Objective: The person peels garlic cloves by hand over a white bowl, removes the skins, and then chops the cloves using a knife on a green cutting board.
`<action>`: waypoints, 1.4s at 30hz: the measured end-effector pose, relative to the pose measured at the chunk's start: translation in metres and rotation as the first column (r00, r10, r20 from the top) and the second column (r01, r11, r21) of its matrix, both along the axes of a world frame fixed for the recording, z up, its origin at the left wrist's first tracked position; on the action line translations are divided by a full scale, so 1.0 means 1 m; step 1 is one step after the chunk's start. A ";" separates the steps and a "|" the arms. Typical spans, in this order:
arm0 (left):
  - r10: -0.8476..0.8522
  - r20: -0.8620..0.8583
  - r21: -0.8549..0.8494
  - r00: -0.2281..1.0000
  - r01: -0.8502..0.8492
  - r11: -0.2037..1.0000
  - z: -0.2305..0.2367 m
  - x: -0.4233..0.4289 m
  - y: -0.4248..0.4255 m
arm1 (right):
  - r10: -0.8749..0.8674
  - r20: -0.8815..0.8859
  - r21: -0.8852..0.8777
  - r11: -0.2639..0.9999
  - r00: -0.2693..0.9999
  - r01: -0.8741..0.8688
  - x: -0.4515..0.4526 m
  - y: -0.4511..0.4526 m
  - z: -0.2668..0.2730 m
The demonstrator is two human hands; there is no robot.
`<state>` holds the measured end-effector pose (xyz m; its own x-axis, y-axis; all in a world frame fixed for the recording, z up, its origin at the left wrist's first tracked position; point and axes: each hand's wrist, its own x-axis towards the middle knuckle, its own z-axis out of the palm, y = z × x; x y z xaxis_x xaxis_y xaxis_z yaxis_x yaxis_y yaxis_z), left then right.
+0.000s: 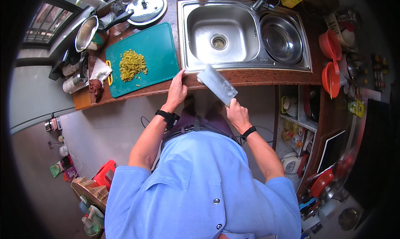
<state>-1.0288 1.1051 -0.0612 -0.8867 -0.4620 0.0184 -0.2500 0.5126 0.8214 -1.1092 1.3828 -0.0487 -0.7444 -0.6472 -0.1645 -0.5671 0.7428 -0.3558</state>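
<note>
My right hand [238,114] grips the handle of a wide-bladed cleaver [218,85]. The blade points up and left over the counter's front edge, just before the sink. My left hand [178,89] has nothing in it; its fingertips reach the counter edge between the board and the sink, and the fingers look extended. Left of it lies a green cutting board [161,51] with a yellow handle. A heap of chopped yellow-green vegetable [132,65] sits on the board's left half, with a few loose bits around it.
The steel sink [223,23] is set into the brown counter [265,78]; a metal bowl [281,39] rests in its smaller basin. Behind the board are a pressure cooker lid [147,8] and an open pot [87,33]. A crumpled white cloth [100,71] lies left; red plastic ladles [330,45] stand right.
</note>
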 end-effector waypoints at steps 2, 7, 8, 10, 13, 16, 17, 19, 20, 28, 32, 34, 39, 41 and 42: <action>0.001 0.001 -0.042 1.000 -0.001 0.999 0.000 -0.001 -0.001 | 0.006 0.027 0.019 1.000 1.000 -0.007 0.002 0.001 -0.002; 0.036 0.003 0.106 0.999 -0.037 0.994 0.001 0.005 -0.001 | -0.051 -0.002 -0.144 0.988 0.999 0.050 -0.001 0.003 0.013; 0.042 0.004 0.107 0.999 -0.042 0.993 0.002 0.005 0.001 | -0.089 -0.040 -0.217 0.973 0.995 0.078 -0.006 0.005 0.013; 0.068 -0.040 0.053 0.997 -0.066 0.996 0.008 0.004 0.003 | -0.191 0.008 -0.210 0.959 0.981 0.189 -0.011 0.011 0.015; 0.027 -0.014 0.034 1.000 -0.027 0.999 0.015 0.007 0.006 | -0.279 0.058 -0.192 0.939 0.958 0.285 -0.014 0.023 0.015; -0.010 -0.060 -0.063 0.998 0.006 0.998 0.015 0.001 0.014 | -0.327 0.094 -0.185 0.923 0.940 0.339 -0.018 0.034 0.014; -0.007 -0.060 -0.064 0.998 0.003 0.998 0.016 -0.003 0.017 | -0.342 0.103 -0.166 0.920 0.934 0.355 -0.018 0.037 0.014; -0.167 -0.069 -0.259 0.984 0.144 0.955 0.025 -0.020 0.027 | -0.355 0.115 -0.156 0.916 0.928 0.370 -0.021 0.042 0.015; -0.198 -0.024 -0.344 0.980 0.178 0.922 0.027 -0.026 0.031 | -0.363 0.118 -0.139 0.916 0.924 0.377 -0.022 0.044 0.014; -0.255 0.233 -0.544 0.939 0.343 0.766 0.025 -0.068 0.052 | -0.422 0.044 -0.107 0.899 0.905 0.425 -0.053 0.054 0.001; -0.271 0.108 -0.598 0.957 0.280 0.751 0.013 -0.076 0.052 | -0.447 0.053 -0.115 0.886 0.893 0.450 -0.062 0.057 0.005; -0.309 0.064 -0.598 0.949 0.285 0.749 0.006 -0.077 0.052 | -0.431 0.068 -0.111 0.893 0.900 0.436 -0.063 0.053 0.012; -0.211 0.047 -0.475 0.976 0.207 0.855 0.024 -0.065 0.046 | -0.325 0.094 -0.176 0.925 0.941 0.337 -0.065 0.029 0.020; -0.147 0.000 -0.358 0.989 0.137 0.924 0.046 -0.060 0.039 | -0.268 0.132 -0.141 0.948 0.954 0.286 -0.064 0.013 0.028; -0.018 -0.007 -0.102 1.000 0.017 0.995 0.057 -0.055 0.033 | -0.239 0.172 -0.142 0.954 0.956 0.264 -0.064 0.002 0.033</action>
<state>-1.0841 1.1380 -0.0041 -0.8943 -0.4418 0.0712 -0.2343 0.5978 0.7666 -1.1733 1.3844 -0.0154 -0.8607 -0.4696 -0.1963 -0.3001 0.7798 -0.5494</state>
